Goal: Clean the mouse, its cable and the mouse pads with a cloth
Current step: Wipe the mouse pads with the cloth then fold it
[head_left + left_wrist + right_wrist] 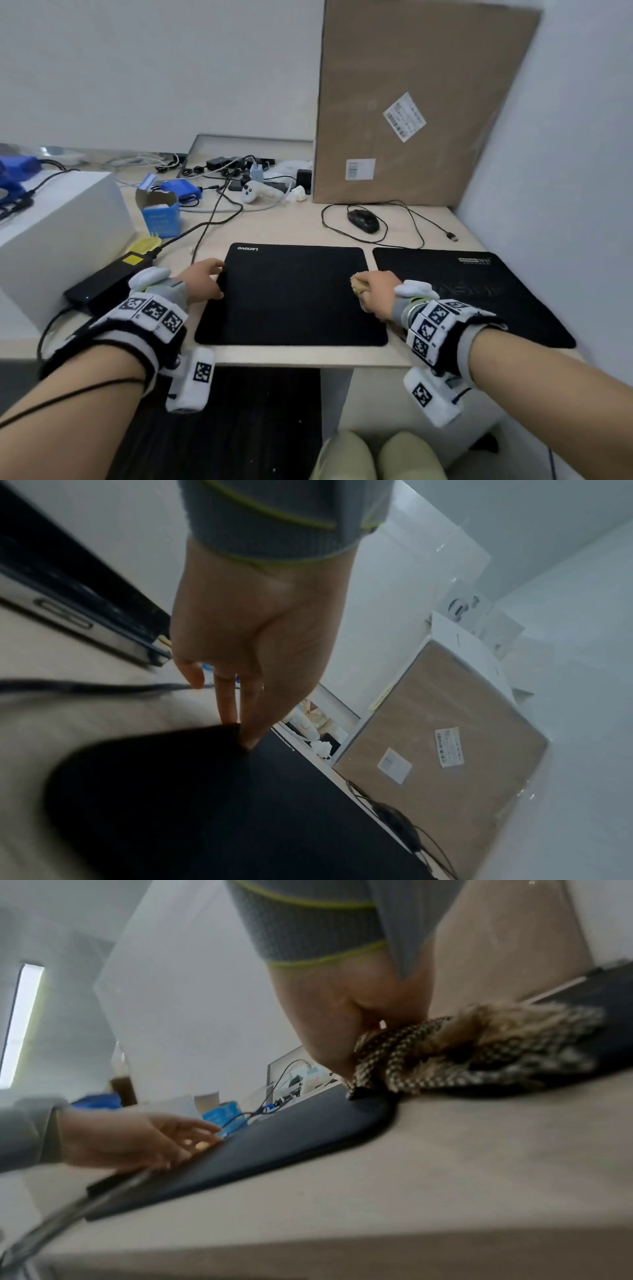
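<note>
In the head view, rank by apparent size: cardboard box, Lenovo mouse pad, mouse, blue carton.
1. cardboard box
2. Lenovo mouse pad
3. blue carton
4. mouse
Carton and mouse look close; the carton seems slightly bigger.

Most of the cloth [359, 286] is buried under the right hand [382, 291] in the head view, and its far end is blurred in the right wrist view. The left hand [253, 631]'s fingertips [251, 741] hide the pad [212, 804]'s edge beneath them, and the pad's near part is smeared. Print on the label [404, 116] is too small to read.
</note>
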Motion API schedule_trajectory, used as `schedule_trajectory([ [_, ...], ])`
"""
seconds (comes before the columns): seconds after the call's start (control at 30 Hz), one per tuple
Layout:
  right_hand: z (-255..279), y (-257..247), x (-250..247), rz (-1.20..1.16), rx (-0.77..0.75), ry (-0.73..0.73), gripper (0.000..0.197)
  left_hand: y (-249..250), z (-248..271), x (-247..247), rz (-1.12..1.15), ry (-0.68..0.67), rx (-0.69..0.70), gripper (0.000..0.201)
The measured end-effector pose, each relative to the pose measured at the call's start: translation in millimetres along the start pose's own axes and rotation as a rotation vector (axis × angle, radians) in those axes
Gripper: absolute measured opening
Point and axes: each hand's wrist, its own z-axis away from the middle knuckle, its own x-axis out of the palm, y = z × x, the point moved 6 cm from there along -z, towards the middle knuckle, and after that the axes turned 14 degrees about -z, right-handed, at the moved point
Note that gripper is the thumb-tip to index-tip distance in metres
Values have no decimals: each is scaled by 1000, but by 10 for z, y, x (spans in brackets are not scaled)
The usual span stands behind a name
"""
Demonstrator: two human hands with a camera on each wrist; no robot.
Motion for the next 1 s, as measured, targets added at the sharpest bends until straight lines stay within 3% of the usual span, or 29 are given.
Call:
schedule_trajectory([
  [0.13, -48, 29, -55, -123, 85, 86, 33, -35, -7, 33, 60, 48, -95, 60],
  [0.33, -130, 2, -176, -210, 164, 157, 24, 184, 111, 6, 14, 37, -74, 47],
  [0.43, -127, -134, -330, -325, 128, 260, 21, 504, 207, -79, 62, 56, 23, 45],
  [0.53, -79, -289, -433, -780, 22, 316, 23, 933, 349, -158, 189, 40, 167, 43],
  [0.67, -22, -511, -503, -1237, -14, 151, 16, 1478, 586, -214, 375, -57, 344, 49],
  [0.87, 36, -737, -874, -1308, -175, 118, 26, 1929, 784, -333, 576, -110, 519, 36],
  [1.0, 46, -627, -1073, -1331, -154, 182, 37, 1916, 769, -406, 554, -132, 520, 8],
])
